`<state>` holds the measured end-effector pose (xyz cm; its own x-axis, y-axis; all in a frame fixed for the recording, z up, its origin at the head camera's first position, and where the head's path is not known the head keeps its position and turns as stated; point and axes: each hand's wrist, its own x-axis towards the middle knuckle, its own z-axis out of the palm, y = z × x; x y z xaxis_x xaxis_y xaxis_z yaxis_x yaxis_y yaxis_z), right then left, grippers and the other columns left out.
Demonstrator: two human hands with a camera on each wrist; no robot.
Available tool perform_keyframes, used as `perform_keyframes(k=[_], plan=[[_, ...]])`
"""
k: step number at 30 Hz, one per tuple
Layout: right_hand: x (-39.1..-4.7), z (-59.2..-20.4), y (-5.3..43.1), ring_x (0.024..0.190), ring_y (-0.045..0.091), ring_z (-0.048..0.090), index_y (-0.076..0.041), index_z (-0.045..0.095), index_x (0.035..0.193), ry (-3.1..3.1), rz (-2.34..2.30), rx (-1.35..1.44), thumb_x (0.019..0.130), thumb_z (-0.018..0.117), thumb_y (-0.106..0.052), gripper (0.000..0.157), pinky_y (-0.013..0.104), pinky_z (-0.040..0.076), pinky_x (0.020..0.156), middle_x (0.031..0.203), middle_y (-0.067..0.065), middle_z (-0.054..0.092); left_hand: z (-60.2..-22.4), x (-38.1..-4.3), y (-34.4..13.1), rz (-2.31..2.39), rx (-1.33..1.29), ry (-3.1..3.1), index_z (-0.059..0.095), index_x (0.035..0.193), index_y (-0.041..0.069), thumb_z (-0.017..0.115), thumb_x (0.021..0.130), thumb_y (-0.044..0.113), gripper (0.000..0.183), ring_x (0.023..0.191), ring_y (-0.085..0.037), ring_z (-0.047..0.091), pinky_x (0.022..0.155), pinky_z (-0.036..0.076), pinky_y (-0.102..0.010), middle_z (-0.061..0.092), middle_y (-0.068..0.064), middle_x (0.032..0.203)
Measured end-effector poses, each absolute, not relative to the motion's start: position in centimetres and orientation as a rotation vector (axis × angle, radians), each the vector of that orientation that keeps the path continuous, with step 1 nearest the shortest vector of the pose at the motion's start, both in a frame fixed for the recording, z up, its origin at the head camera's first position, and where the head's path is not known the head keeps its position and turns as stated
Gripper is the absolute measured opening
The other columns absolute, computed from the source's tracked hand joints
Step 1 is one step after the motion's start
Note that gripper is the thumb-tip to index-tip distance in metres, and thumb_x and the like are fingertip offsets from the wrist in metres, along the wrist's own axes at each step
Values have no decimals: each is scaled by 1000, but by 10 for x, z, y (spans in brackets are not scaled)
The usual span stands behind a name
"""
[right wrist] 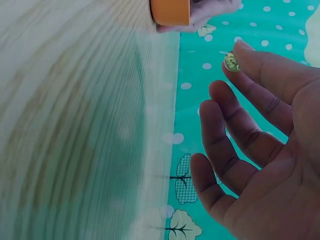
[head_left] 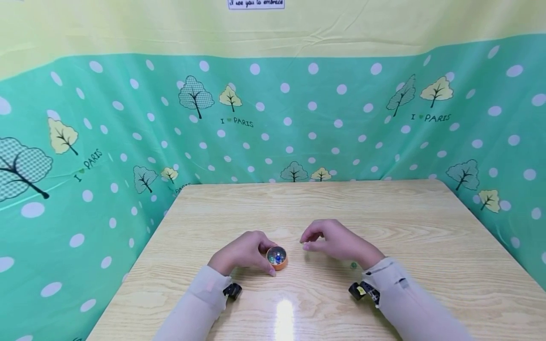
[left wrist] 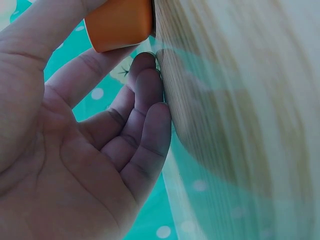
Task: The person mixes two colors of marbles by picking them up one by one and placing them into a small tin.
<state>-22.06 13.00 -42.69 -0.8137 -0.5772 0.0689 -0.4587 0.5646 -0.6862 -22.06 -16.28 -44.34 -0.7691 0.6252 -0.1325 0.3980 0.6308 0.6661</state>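
Note:
My left hand (head_left: 247, 251) holds a small orange cup (head_left: 280, 267) upright on the table, thumb on the near side and index finger on the far side. Several glass marbles (head_left: 278, 258), blue and greenish, lie inside it. In the left wrist view the cup's orange wall (left wrist: 120, 25) shows between thumb and index, while the other fingers curl near the tabletop. To the right of the cup, my right hand (head_left: 334, 240) pinches a clear yellow-green marble (right wrist: 231, 62) between thumb and index fingertips. Its other fingers are loosely bent around nothing.
Another green marble (head_left: 353, 265) lies on the table below the right wrist. The wood-grain table (head_left: 396, 208) reaches back to a green dotted cloth (head_left: 311, 123) hung behind and at both sides. Small black devices (head_left: 232, 291) are strapped at both wrists.

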Motion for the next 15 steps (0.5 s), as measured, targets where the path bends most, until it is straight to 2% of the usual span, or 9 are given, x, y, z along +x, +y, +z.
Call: perform_keyframes(k=[4, 7, 15], plan=[[-219, -424, 124, 94, 11, 63, -19, 79, 104, 2611, -1118, -887, 95, 77, -23, 10, 45, 53, 91, 98, -17, 70, -444, -221, -163, 895, 827, 2510, 83, 108, 28, 98, 68, 33, 43, 72, -8, 55, 67, 44, -22, 75, 11, 83], [-219, -425, 119, 94, 11, 63, -18, 79, 104, 2607, -1134, -892, 95, 77, -23, 11, 48, 53, 92, 97, -17, 71, -445, -221, -164, 895, 819, 2511, 82, 108, 28, 98, 68, 32, 44, 72, -8, 55, 67, 44, -23, 75, 11, 83], [-220, -431, 108, 93, 9, 63, -18, 80, 104, 2611, -1122, -931, 95, 78, -24, 11, 42, 55, 87, 97, -16, 70, -445, -222, -163, 884, 814, 2511, 82, 108, 29, 98, 68, 33, 44, 72, -7, 55, 68, 44, -23, 76, 12, 84]])
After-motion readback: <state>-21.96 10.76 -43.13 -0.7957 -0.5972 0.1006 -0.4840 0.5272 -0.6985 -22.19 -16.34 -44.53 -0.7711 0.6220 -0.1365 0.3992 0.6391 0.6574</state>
